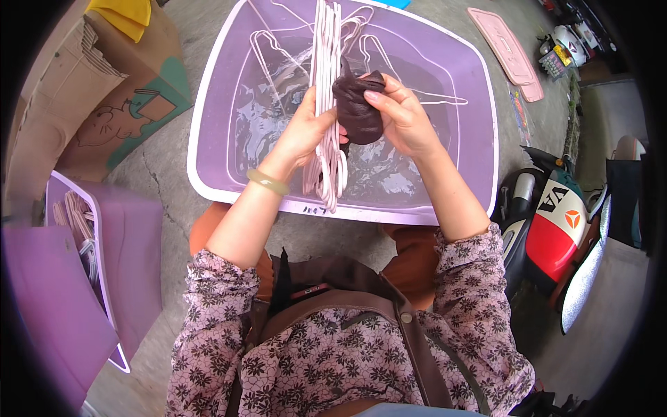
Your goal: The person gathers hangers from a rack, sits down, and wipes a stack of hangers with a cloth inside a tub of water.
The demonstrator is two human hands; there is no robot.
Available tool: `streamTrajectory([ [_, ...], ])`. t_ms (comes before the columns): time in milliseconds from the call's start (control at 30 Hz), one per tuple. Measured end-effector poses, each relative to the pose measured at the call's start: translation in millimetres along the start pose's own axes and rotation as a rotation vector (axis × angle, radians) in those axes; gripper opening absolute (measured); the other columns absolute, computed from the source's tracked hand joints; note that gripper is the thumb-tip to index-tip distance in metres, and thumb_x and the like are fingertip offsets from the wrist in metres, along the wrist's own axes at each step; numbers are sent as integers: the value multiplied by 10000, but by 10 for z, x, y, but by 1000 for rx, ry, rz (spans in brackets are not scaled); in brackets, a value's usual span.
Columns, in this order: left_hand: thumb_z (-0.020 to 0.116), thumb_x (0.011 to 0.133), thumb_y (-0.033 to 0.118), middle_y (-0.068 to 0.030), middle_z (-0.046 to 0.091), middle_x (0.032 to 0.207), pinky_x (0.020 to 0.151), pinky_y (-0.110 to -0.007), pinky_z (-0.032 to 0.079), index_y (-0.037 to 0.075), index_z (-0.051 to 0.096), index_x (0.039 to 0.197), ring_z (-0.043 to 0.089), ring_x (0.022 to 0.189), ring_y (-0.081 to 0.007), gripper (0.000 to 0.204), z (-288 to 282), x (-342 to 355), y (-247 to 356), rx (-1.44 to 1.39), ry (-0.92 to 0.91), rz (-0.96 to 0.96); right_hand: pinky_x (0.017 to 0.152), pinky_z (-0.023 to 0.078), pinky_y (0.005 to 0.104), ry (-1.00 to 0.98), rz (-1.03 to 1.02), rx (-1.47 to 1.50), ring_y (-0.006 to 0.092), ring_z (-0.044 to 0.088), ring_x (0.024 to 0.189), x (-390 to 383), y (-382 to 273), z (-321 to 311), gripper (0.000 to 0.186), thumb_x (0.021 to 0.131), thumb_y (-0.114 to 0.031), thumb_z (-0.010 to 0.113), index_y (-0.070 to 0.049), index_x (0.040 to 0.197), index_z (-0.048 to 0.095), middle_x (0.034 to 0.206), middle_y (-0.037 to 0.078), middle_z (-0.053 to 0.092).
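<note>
A bundle of pale pink clothes hangers (326, 90) is held together in my left hand (308, 132), its fingers wrapped round the stack. Close on its right, my right hand (405, 118) pinches a dark brown wet-looking cloth (360, 115) between thumb and fingers. The cloth lies against the hangers, and some of my left fingertips show under its edge. Both hands are above a large purple tub (208, 139) with a white rim. Water (396, 170) fills its bottom, and several loose hangers (379, 52) lie in it behind the bundle.
At left stand a cardboard box (139, 111) with a yellow item (125, 17) on it and a purple bin (135, 236) with hangers inside. A pink lid (507, 55) lies on the concrete floor at far right. A red and white scooter (552, 243) stands close on the right.
</note>
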State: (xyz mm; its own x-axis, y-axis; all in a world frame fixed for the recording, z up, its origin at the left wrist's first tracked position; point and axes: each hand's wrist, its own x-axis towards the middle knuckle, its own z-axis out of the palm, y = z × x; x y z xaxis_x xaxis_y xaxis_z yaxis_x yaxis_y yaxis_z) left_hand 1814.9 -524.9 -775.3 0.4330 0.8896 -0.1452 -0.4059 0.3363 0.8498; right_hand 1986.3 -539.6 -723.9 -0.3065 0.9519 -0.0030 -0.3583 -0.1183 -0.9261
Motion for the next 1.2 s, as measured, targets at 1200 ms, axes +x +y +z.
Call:
streamTrajectory([
  [1200, 403, 908, 512, -18, 373, 464, 399, -269, 421, 86, 411, 703, 386, 363, -124, 474, -24, -369, 453, -95, -188, -134, 649, 486, 297, 207, 674, -105, 169, 595, 704, 90, 1010, -146, 348, 895, -319, 445, -20, 934, 620, 774, 68, 609],
])
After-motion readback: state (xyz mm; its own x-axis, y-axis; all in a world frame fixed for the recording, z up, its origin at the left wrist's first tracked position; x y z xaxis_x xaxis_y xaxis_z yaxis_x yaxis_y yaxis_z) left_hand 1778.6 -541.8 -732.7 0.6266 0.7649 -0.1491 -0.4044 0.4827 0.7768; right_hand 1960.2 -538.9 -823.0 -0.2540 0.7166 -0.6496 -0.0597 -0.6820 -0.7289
